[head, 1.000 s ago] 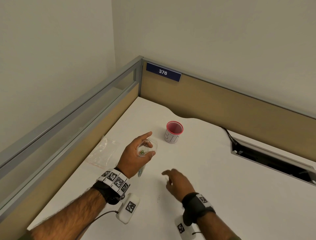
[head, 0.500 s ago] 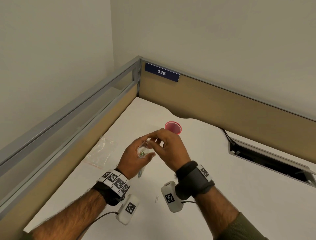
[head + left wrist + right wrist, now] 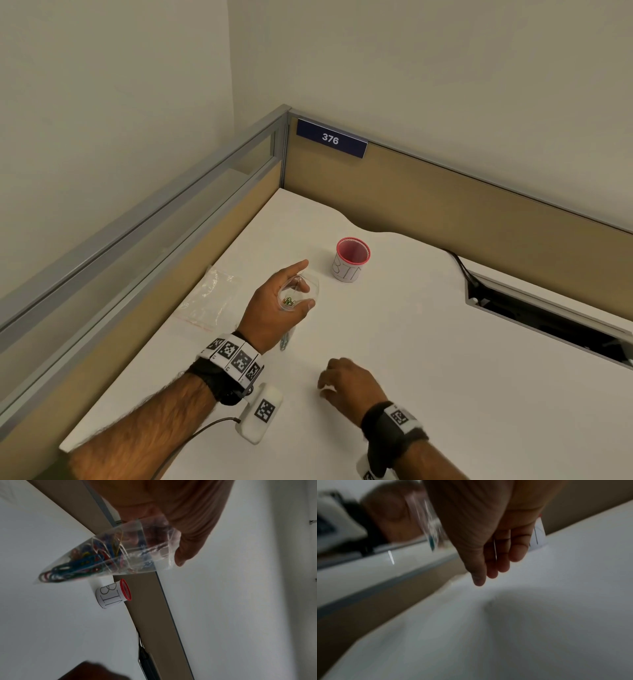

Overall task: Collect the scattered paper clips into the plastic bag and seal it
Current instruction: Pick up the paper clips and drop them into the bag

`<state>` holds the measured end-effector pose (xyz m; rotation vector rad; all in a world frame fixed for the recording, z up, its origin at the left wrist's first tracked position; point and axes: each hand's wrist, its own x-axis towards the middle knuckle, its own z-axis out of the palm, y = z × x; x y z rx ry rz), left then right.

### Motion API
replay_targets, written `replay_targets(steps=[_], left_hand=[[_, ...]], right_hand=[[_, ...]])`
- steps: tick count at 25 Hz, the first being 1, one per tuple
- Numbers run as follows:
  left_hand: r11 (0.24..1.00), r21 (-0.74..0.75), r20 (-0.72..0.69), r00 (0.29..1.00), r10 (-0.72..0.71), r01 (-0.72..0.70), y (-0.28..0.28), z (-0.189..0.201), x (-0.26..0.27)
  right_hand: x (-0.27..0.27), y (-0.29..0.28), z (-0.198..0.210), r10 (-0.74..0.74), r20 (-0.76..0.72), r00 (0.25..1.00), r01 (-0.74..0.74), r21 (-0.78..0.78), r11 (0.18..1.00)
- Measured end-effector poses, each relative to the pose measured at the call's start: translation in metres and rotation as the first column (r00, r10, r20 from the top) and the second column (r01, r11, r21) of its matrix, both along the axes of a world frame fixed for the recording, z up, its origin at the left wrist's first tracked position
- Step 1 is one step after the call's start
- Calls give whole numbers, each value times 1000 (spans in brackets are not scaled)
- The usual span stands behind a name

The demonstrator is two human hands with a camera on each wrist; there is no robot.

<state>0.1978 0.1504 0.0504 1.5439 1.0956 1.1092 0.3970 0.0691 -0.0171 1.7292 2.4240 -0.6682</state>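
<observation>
My left hand (image 3: 274,308) holds a small clear plastic bag (image 3: 298,291) above the white desk (image 3: 462,383), thumb and fingers pinching its mouth wide. In the left wrist view the bag (image 3: 137,555) hangs as a cone with several coloured paper clips (image 3: 77,566) bunched in its lower end. My right hand (image 3: 342,380) is low over the desk near the front, palm down, fingers loosely bent and holding nothing that I can see. In the blurred right wrist view its fingers (image 3: 489,563) point down at the bare desk. No loose clip shows on the desk.
A white cup with a red rim (image 3: 351,260) stands behind the bag, marked BIN. A second clear bag (image 3: 209,301) lies flat by the left partition (image 3: 144,260). A cable slot (image 3: 548,325) cuts into the desk at the right.
My right hand was at the bag's mouth half a second ago and has dropped back to the desk front, over the spot where a clip lay. The left hand has kept the bag in place.
</observation>
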Motion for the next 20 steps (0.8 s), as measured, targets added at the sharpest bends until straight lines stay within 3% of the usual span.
replay_targets(steps=[6,13,20], left_hand=[[1000,-7,7,1000,4,-4,-1,4,-1],[1000,-12,-2,1000,17,-17,-1,9,-5],[1000,-19,5,1000,-3,3,-4,10,3]], right_hand=[[-7,7,-28,-150,3,989,150,-34,988],[26,27,-30,-396,-100,913,401,36,915],[22,30,-27,-189,54,980,191,-31,981]])
